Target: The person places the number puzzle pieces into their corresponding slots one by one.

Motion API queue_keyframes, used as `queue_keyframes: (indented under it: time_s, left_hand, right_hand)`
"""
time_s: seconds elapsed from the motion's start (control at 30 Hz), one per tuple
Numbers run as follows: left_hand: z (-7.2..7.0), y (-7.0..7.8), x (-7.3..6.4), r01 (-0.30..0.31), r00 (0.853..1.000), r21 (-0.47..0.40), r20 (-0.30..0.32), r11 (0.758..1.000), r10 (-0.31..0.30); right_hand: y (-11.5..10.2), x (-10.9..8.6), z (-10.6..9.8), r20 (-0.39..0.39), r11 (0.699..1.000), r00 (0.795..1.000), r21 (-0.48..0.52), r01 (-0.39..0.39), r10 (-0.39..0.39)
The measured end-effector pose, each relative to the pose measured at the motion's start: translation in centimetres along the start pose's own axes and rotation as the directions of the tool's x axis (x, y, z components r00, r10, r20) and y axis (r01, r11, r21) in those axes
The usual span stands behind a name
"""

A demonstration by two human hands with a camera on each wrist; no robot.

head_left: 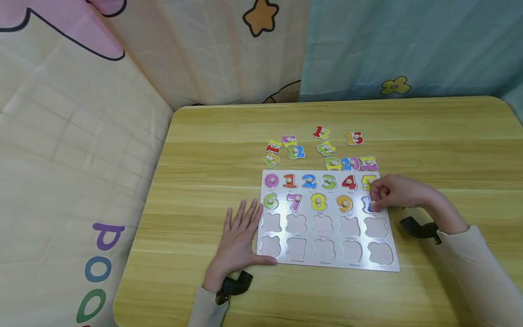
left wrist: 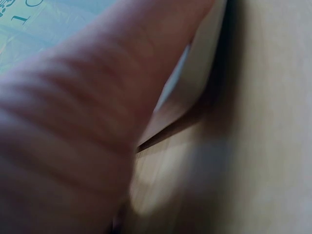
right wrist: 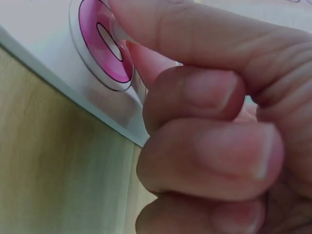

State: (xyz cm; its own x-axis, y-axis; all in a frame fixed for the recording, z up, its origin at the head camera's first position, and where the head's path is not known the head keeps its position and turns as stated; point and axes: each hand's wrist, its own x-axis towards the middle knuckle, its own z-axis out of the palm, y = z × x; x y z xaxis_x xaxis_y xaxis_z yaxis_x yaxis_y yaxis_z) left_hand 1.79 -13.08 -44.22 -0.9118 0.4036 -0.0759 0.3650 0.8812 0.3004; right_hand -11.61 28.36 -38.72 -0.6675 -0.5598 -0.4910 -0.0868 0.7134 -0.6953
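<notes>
A white number puzzle board lies on the table, with knobbed pieces 0 to 9 in its upper two rows and bare recesses in the lower two. My right hand pinches the small knob of the number 10 piece at the right end of the second row. Up close in the right wrist view, its pink zero shows beside the thumb, with the other fingers curled. Fingers extended, my left hand rests along the board's left edge, its thumb over the bottom left corner. The left wrist view is mostly blurred wrist.
Beyond the board lie several loose knobbed number pieces, among them a red and yellow 18, a 15 and a blue and purple 20. Printed curtains hang behind and to the left of the wooden table.
</notes>
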Motion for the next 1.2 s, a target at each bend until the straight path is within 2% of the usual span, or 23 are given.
queue_keyframes:
  time_s: [0.57, 0.73, 0.87, 1.0, 1.2]
  left_hand:
    - [0.1, 0.0, 0.1, -0.013, 1.000, 0.013, -0.014, 1.000, 0.013]
    - [0.1, 0.1, 0.1, -0.015, 1.000, 0.014, -0.011, 1.000, 0.015]
    - [0.0, 0.1, 0.1, -0.015, 1.000, 0.011, -0.006, 1.000, 0.015]
    - [0.1, 0.0, -0.1, -0.013, 1.000, 0.011, -0.009, 1.000, 0.014]
    - [0.0, 0.0, -0.2, -0.013, 1.000, 0.008, -0.013, 1.000, 0.013]
  right_hand:
    - [0.5, -0.5, 0.3, 0.001, 1.000, 1.000, 0.030, -0.005, 0.005]
    - [0.2, -0.8, 0.4, -0.018, 1.000, 1.000, -0.014, -0.018, 0.018]
    - [-0.5, -0.8, 0.4, -0.043, 0.996, 0.999, -0.088, 0.016, -0.020]
    - [-1.8, 0.3, -0.1, -0.091, 0.989, 0.994, -0.144, 0.043, -0.056]
    - [-4.6, 4.3, -0.8, -0.167, 0.985, 0.979, -0.149, 0.090, -0.115]
